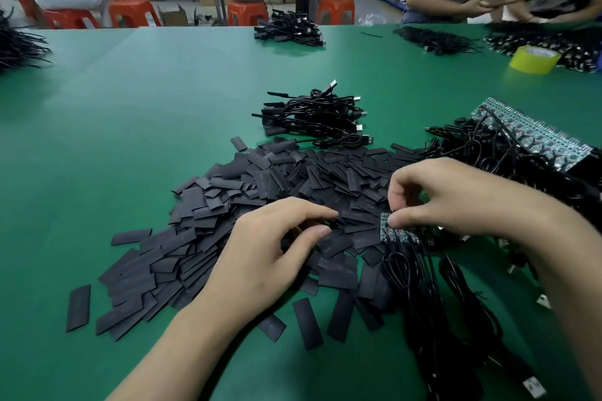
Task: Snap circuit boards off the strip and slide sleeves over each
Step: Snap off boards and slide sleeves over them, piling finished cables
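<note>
- Head view: we see the right hand (456, 198) nearer the work. Its thumb and forefinger pinch the leftmost board of a short strip of circuit boards (402, 235), and its other fingers are curled above.
- The strip's long axis runs left to right, just off the table mat (130, 140). Its free end points at the left hand (277, 257), which is just beside it.
- The boards look small and dark, speckled with components. Black cables (420, 286) trail from them towards us.
- The left hand hovers over the pile of flat black sleeves (260, 185) with its fingers loosely curled and thumb close to forefinger. We cannot tell whether a sleeve is already between them.
- We judge that the snap turns on the left hand reaching right to the end board.
- A longer board panel (527, 137) lies well apart, far right.
</note>
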